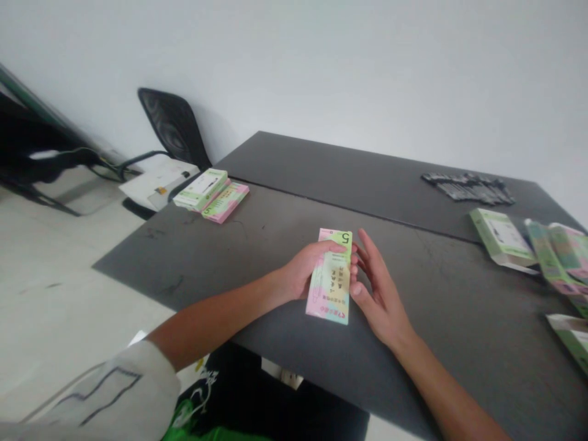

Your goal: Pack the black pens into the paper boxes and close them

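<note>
A slim pink, green and yellow carton (334,291) with a dark "5" near its far end is in my left hand (303,269). The left thumb lies across the carton's face, and the left fingertips show at its right edge. My right hand (379,297) is beside that edge, its index finger stretched forward and its thumb held apart. Whether the right fingers touch the carton or the left fingertips is hard to see. Both hands are over the near part of the dark grey table (271,220).
Cartons (202,190) are stacked at the table's left edge, one pink-green carton (226,202) beside them. Several black packets (468,188) lie at the far right. Green-edged boxes (500,239) stand on the right side. A mesh chair (172,125) is behind the left corner.
</note>
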A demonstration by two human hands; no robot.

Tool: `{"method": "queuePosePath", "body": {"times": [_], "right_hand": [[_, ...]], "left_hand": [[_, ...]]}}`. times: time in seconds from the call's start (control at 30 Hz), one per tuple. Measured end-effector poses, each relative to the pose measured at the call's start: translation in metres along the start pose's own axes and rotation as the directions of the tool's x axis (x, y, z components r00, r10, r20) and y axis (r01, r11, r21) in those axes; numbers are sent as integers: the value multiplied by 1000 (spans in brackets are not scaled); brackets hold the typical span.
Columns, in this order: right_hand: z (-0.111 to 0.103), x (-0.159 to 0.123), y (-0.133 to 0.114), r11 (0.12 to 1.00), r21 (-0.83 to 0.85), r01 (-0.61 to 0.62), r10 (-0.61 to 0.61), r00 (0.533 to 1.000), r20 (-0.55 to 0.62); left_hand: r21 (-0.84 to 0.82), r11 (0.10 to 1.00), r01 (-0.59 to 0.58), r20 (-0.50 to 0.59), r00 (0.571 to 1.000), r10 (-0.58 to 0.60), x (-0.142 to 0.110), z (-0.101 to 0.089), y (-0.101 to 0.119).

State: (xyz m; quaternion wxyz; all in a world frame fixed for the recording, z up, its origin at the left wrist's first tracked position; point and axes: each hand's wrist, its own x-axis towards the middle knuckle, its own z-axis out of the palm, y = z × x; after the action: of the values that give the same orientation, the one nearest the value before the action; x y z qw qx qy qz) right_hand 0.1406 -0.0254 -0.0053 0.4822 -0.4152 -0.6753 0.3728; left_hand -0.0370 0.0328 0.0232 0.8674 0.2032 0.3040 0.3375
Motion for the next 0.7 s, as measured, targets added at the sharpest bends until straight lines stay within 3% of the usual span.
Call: {"method": "queuePosePath", "body": {"times": [0.1, 0.2, 0.27, 0.33, 0.53, 0.6, 0.7], "right_hand": [[2, 3, 1, 969, 110, -223, 227, 974, -24], [6, 9, -5, 851, 162, -500, 485, 866, 125], [9, 12, -12, 793, 129, -596, 555, 793, 252], [12, 13, -19, 757, 125, -641, 588, 752, 297], [18, 12, -21, 704, 239, -668, 616, 743, 263], [18, 13, -17, 714, 236, -659, 615, 752, 237], [14, 16, -14, 760, 225, -610, 587, 793, 165]], "left_hand": [[-96, 986, -139, -132, 983, 126, 7, -4, 14], [-71, 952, -299, -207, 938, 279, 13, -9, 24], [-24, 944, -329, -210, 925, 317, 15, -11, 27], [3, 957, -290, -183, 941, 286, 15, -12, 27], [11, 995, -99, -54, 994, 99, 21, -14, 17], [12, 994, -107, -24, 994, 107, 30, -18, 14], [-13, 974, -227, 34, 973, 228, 45, -28, 11]]}}
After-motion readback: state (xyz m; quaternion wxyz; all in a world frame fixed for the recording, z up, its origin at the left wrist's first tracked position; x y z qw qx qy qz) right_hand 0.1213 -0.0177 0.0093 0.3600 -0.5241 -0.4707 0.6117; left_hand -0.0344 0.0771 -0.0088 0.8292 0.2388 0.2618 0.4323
